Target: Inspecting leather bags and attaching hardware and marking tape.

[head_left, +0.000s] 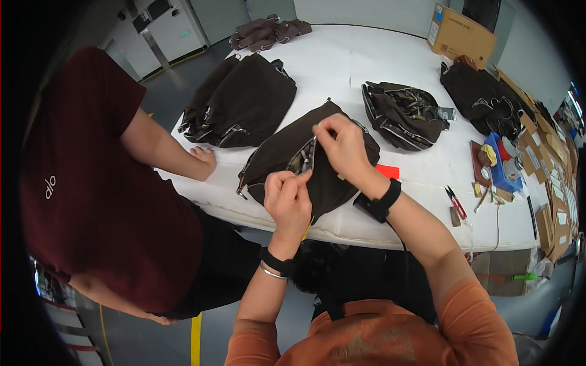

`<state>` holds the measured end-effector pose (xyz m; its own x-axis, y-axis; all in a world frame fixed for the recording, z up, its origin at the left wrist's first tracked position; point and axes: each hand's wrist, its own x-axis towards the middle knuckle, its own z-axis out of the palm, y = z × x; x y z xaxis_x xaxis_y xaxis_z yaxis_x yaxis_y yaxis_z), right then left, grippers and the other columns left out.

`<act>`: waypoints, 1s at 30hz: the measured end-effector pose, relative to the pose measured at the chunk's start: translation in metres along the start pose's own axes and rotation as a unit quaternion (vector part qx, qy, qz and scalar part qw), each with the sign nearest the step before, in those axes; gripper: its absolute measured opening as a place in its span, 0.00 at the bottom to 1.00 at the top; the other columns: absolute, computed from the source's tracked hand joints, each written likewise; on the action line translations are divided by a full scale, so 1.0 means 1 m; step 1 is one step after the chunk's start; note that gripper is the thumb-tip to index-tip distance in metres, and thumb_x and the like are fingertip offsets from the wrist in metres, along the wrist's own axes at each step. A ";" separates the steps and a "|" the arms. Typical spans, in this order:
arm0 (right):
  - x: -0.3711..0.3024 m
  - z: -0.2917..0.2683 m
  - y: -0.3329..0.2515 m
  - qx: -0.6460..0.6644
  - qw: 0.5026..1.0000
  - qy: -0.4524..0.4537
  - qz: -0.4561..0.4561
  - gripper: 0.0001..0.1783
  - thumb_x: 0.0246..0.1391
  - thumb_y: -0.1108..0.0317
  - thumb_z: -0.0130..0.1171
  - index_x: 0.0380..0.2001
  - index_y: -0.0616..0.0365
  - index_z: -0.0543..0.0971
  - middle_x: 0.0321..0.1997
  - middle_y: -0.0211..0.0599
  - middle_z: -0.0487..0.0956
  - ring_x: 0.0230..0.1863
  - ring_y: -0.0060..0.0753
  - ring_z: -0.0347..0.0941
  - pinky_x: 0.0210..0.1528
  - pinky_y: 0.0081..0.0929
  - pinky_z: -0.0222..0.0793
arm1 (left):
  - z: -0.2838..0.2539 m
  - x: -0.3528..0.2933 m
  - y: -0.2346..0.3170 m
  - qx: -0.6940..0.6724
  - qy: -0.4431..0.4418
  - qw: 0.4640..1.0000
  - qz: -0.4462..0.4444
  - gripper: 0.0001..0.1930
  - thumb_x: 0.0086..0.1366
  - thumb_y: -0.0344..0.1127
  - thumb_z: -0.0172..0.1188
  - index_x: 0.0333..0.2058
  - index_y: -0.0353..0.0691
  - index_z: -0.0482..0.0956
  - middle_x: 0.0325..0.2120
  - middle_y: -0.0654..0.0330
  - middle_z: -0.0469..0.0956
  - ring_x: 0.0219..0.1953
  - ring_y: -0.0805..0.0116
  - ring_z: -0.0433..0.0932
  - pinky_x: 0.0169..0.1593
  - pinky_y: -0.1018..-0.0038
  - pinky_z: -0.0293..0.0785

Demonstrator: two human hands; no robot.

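on the white table [366, 55], my left hand [288, 196] and right hand [343, 146] each held a pinching grip on the dark brown bag [278, 155] at its zipper, a co-worker's fist [203, 160] rested just beside

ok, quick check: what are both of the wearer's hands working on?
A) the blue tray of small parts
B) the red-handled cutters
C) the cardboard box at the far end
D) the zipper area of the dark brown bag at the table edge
D: the left hand and right hand both pinch along the zipper of the dark brown bag; the red-handled cutters lie untouched off to the right.
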<state>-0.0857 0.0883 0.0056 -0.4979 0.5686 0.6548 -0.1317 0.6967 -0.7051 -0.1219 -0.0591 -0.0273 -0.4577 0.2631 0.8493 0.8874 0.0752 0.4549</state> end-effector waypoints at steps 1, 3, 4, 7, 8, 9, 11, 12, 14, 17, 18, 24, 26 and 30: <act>0.004 -0.004 0.009 -0.042 0.999 0.010 0.008 0.10 0.53 0.68 0.59 0.26 0.67 0.77 0.25 0.43 0.76 0.23 0.32 0.71 0.28 0.27 0.65 | -0.001 -0.002 0.001 -0.015 -0.013 1.000 0.018 0.10 0.48 0.17 0.64 0.29 0.39 0.81 0.24 0.61 0.72 0.26 0.68 0.71 0.29 0.76 0.66; 0.004 -0.011 0.023 -0.024 0.996 0.000 0.091 0.11 0.55 0.67 0.58 0.27 0.67 0.77 0.25 0.39 0.77 0.24 0.26 0.71 0.28 0.23 0.66 | -0.003 -0.006 0.009 -0.039 -0.041 0.998 0.021 0.11 0.48 0.16 0.63 0.27 0.40 0.83 0.24 0.61 0.71 0.26 0.69 0.70 0.28 0.77 0.65; 0.004 -0.014 0.024 -0.007 0.987 -0.023 0.156 0.12 0.55 0.67 0.58 0.27 0.67 0.78 0.25 0.37 0.77 0.25 0.23 0.71 0.28 0.21 0.67 | -0.002 -0.008 0.010 -0.041 -0.045 0.998 0.019 0.11 0.48 0.16 0.63 0.27 0.40 0.83 0.24 0.61 0.71 0.26 0.69 0.70 0.28 0.77 0.65; -0.001 -0.020 0.022 0.115 0.960 0.002 0.254 0.12 0.54 0.68 0.59 0.25 0.68 0.78 0.24 0.40 0.78 0.24 0.29 0.73 0.29 0.26 0.71 | 0.002 -0.011 0.017 -0.033 -0.072 0.996 0.034 0.11 0.48 0.16 0.63 0.29 0.40 0.83 0.24 0.62 0.72 0.26 0.69 0.71 0.29 0.77 0.67; -0.003 -0.021 0.024 0.114 0.960 0.002 0.255 0.12 0.54 0.68 0.59 0.25 0.68 0.78 0.24 0.40 0.78 0.24 0.29 0.73 0.29 0.26 0.71 | 0.003 -0.014 0.022 -0.050 -0.081 0.995 0.004 0.12 0.46 0.16 0.62 0.28 0.40 0.83 0.26 0.61 0.74 0.28 0.66 0.71 0.31 0.75 0.68; -0.004 -0.023 0.028 0.191 0.938 0.001 0.290 0.11 0.54 0.68 0.59 0.25 0.68 0.78 0.25 0.36 0.78 0.26 0.26 0.73 0.29 0.22 0.70 | 0.004 -0.015 0.025 -0.067 -0.090 0.993 -0.027 0.12 0.45 0.16 0.61 0.28 0.40 0.82 0.29 0.61 0.76 0.29 0.64 0.72 0.33 0.74 0.70; -0.003 -0.030 0.029 0.265 0.909 0.004 0.321 0.10 0.53 0.69 0.59 0.25 0.67 0.78 0.25 0.33 0.78 0.27 0.23 0.73 0.29 0.18 0.70 | 0.005 -0.016 0.025 -0.049 -0.093 0.994 0.009 0.11 0.46 0.16 0.60 0.27 0.40 0.82 0.31 0.58 0.77 0.32 0.63 0.74 0.36 0.73 0.71; -0.002 -0.034 0.029 0.298 0.889 -0.010 0.347 0.09 0.53 0.70 0.60 0.26 0.66 0.78 0.26 0.33 0.78 0.28 0.23 0.73 0.29 0.17 0.69 | 0.006 -0.016 0.025 -0.028 -0.095 0.994 0.043 0.11 0.47 0.16 0.60 0.27 0.39 0.82 0.34 0.56 0.79 0.34 0.63 0.75 0.38 0.73 0.72; 0.000 -0.040 0.029 0.331 0.867 -0.023 0.372 0.07 0.52 0.71 0.60 0.26 0.65 0.79 0.27 0.32 0.78 0.29 0.23 0.73 0.29 0.16 0.69 | 0.006 -0.018 0.025 -0.041 -0.111 0.992 0.030 0.11 0.48 0.16 0.58 0.28 0.38 0.80 0.38 0.54 0.80 0.38 0.59 0.76 0.43 0.69 0.72; 0.001 -0.048 0.032 0.350 0.844 -0.060 0.402 0.07 0.54 0.69 0.60 0.31 0.62 0.80 0.31 0.31 0.80 0.31 0.17 0.73 0.32 0.15 0.69 | 0.010 -0.017 0.026 -0.049 -0.139 0.989 0.008 0.15 0.52 0.20 0.55 0.41 0.34 0.76 0.39 0.52 0.78 0.44 0.53 0.73 0.51 0.63 0.67; 0.001 -0.050 0.032 0.358 0.839 -0.068 0.403 0.07 0.54 0.69 0.60 0.31 0.62 0.80 0.31 0.31 0.80 0.31 0.17 0.73 0.33 0.14 0.69 | 0.011 -0.017 0.030 -0.049 -0.140 0.989 0.009 0.15 0.52 0.20 0.55 0.41 0.34 0.76 0.39 0.52 0.78 0.44 0.53 0.73 0.51 0.63 0.67; -0.005 -0.053 0.030 0.350 0.855 -0.081 0.374 0.08 0.54 0.68 0.60 0.32 0.62 0.80 0.31 0.31 0.80 0.32 0.16 0.73 0.34 0.14 0.68 | 0.020 -0.002 0.039 -0.041 -0.206 0.978 -0.018 0.15 0.55 0.25 0.59 0.43 0.32 0.76 0.47 0.43 0.72 0.51 0.45 0.69 0.56 0.59 0.63; -0.008 -0.050 0.025 0.332 0.872 -0.081 0.351 0.08 0.54 0.67 0.60 0.32 0.62 0.80 0.31 0.31 0.80 0.32 0.17 0.72 0.34 0.14 0.68 | 0.022 -0.007 0.035 -0.036 -0.214 0.976 -0.013 0.14 0.55 0.26 0.60 0.42 0.33 0.79 0.55 0.39 0.66 0.58 0.38 0.61 0.60 0.56 0.58; -0.020 -0.043 0.023 0.028 0.981 -0.126 0.146 0.17 0.47 0.68 0.65 0.40 0.66 0.75 0.38 0.38 0.77 0.38 0.31 0.73 0.42 0.25 0.70 | 0.025 -0.007 0.030 -0.026 -0.240 0.970 -0.028 0.14 0.55 0.26 0.59 0.41 0.36 0.81 0.64 0.36 0.49 0.67 0.34 0.44 0.65 0.55 0.48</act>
<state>-0.0417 0.1119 -0.0122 -0.7172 0.6090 0.3389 0.0045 0.4903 -0.8715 -0.0910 -0.0343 -0.0261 -0.4148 0.6781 0.6067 0.8527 0.0571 0.5192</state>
